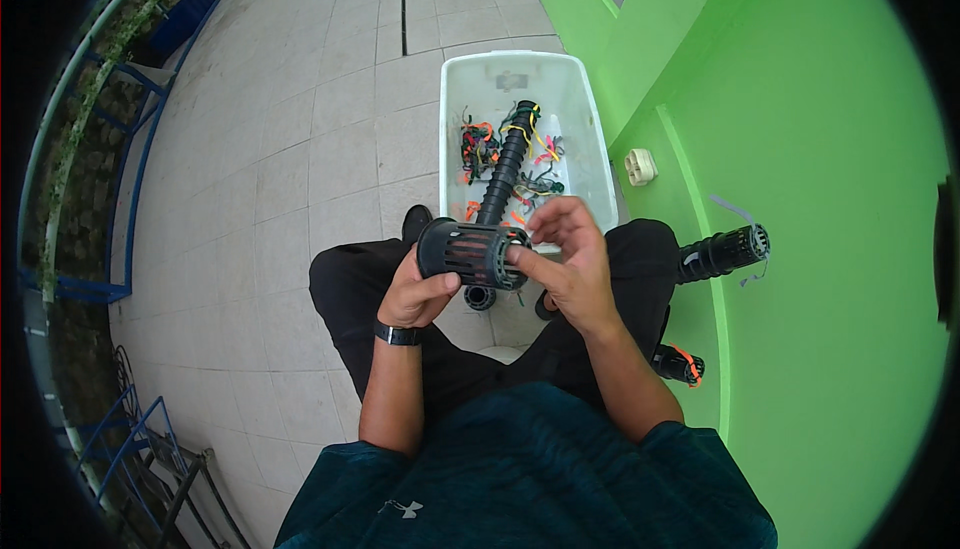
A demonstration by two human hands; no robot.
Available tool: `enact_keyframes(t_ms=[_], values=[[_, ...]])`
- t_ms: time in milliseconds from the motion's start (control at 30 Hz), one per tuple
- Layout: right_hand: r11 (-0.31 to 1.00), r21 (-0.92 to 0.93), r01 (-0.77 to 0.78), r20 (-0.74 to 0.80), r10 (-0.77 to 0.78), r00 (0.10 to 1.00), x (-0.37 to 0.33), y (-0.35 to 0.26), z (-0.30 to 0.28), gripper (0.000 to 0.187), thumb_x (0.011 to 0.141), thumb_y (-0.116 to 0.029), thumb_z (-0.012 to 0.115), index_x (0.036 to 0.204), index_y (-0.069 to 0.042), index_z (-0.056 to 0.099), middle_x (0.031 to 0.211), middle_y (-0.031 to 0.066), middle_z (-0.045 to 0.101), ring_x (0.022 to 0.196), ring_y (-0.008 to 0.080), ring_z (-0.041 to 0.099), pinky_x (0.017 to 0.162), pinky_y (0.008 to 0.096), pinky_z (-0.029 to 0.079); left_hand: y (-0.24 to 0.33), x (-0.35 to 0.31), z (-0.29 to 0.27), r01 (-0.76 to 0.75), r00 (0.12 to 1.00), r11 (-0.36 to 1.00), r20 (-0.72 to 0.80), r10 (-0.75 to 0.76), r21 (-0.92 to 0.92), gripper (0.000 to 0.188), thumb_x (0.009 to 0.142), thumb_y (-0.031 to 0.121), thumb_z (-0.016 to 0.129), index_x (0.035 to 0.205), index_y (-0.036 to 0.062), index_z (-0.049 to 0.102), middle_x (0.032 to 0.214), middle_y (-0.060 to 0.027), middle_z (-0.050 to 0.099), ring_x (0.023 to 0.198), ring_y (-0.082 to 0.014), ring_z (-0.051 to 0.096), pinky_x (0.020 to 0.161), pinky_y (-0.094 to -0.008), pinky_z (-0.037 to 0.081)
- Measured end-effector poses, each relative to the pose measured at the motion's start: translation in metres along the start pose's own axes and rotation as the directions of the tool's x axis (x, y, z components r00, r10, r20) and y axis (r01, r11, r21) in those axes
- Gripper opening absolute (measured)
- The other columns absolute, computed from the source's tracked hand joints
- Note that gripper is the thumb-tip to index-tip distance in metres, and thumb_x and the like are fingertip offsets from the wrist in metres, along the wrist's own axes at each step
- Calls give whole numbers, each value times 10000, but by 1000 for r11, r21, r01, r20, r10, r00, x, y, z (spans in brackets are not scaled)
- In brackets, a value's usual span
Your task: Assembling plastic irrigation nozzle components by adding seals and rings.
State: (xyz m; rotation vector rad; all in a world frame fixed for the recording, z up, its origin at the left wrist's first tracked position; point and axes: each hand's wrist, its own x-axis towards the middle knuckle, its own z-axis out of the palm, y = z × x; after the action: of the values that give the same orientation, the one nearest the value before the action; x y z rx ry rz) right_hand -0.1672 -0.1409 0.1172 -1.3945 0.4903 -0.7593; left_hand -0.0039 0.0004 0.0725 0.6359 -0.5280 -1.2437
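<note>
A black slotted net pot [466,253] lies on its side in front of me, wide rim to the left, with reddish material behind its slots. My left hand [418,291] is wrapped around it from the left and below, thumb along its near side. At the pot's narrower right end is my right hand [568,267]. Its thumb and forefinger touch that end, while the other fingers curl above; anything small between them is hard to make out. Beyond the pot, a ribbed black tube [508,164] slants inside a white plastic bin [449,129].
Tangled coloured ties [480,149] lie in the bin. A black ribbed piece with a grey tie [722,254] and another with an orange tie [682,364] are by the green wall [820,249]. A cream block-like object [641,167] sits beside the bin. Blue railing [140,159] runs along the left.
</note>
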Motion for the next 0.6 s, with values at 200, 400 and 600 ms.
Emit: enact_keyframes(t_ms=[200,400,600], values=[[622,-585,520,242,-478,844,0,-32,-3,180,695,-68,804,863,-104,748,1209,99,627,1122,306,544,936,399,419,1,-2,-4,-7,999,1000,-35,8,21,626,786,113,755,1328,-36,478,1240,-149,624,1120,-252,617,949,-377,484],[642,-603,474,419,-251,873,7,-31,-10,118,786,-115,745,899,-85,728,1238,51,613,1204,298,490,1009,441,362,3,-1,-4,21,999,1000,-40,-22,-9,505,852,93,715,1294,-31,503,1216,-156,630,1151,-249,605,1016,-408,459],[946,324,28,270,-121,955,6,-29,-13,110,903,-99,694,979,-18,695,1049,111,684,1015,197,601,985,356,424,5,7,-5,129,971,986,-216,-105,101,469,917,169,662,1312,-16,488,1151,-124,647,988,-213,662,796,-358,555]])
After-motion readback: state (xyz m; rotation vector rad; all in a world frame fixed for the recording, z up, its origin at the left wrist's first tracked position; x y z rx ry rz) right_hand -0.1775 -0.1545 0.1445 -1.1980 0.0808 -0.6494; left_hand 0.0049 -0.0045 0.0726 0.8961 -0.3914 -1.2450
